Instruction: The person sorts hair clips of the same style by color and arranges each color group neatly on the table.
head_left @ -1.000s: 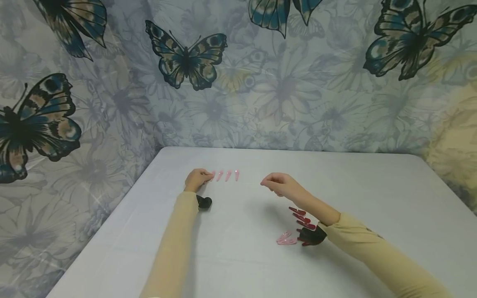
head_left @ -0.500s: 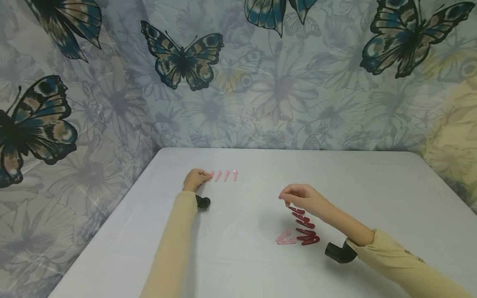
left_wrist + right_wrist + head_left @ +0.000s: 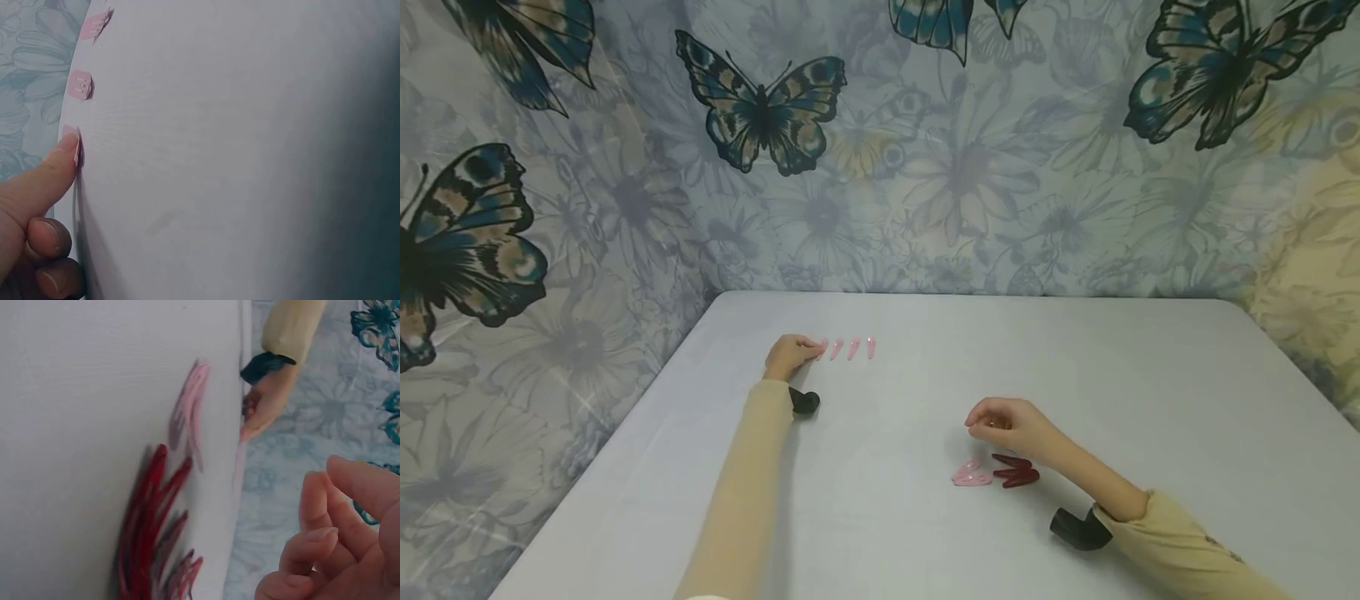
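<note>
Head: left fingers (image 3: 808, 342) pinch 1 clip (image 3: 823, 343) near table's edge (image 3: 985, 301), well apart from loosely curled right fingers (image 3: 987, 408).

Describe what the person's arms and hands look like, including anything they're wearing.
Both hands, left and right, are gloveless. The left sleeve is long, pale yellow and plain where visible; the right sleeve matches, with small dark marks and a cuff farther up the forearm. A black piece juts out near each cuff, left and right.
</note>
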Available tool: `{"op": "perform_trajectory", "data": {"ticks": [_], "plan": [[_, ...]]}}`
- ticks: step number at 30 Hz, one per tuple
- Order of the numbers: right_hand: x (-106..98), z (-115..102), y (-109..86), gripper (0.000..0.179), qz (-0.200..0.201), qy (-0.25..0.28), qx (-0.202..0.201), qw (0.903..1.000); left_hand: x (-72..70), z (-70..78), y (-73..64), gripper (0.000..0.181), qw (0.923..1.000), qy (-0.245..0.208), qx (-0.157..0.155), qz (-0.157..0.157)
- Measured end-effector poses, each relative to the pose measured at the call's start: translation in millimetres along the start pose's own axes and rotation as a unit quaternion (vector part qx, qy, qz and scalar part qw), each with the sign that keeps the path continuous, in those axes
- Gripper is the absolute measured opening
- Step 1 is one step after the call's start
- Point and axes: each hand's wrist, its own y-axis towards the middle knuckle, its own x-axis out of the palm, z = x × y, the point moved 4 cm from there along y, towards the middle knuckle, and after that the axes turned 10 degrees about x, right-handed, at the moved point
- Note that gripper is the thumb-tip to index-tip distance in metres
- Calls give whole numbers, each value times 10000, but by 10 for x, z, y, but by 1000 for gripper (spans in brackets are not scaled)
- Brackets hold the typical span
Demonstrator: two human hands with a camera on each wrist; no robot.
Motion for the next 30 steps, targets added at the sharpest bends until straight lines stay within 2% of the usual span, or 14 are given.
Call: {"op": "perform_trajectory", "data": {"ticks": [7,12,16,21,30], "plan": [[121,85,5,6,133,-403,-192,9989,39,-27,37,33,9999,-76,-25,-136],[146,113,-10,16,-184,-408,66,9990,28,-24,38,34,10000,14,48,-53],[173,132,-23,19,-445,-634,165,9969,13,-32,18,34,9999,11,110,-40],[198,121,-22,15,-542,-909,11,9944,0,-37,10,32,9999,54,90,-10],[218,133,-14,5,-693,-913,-163,9933,10,-16,3,30,9999,123,120,5]]}}
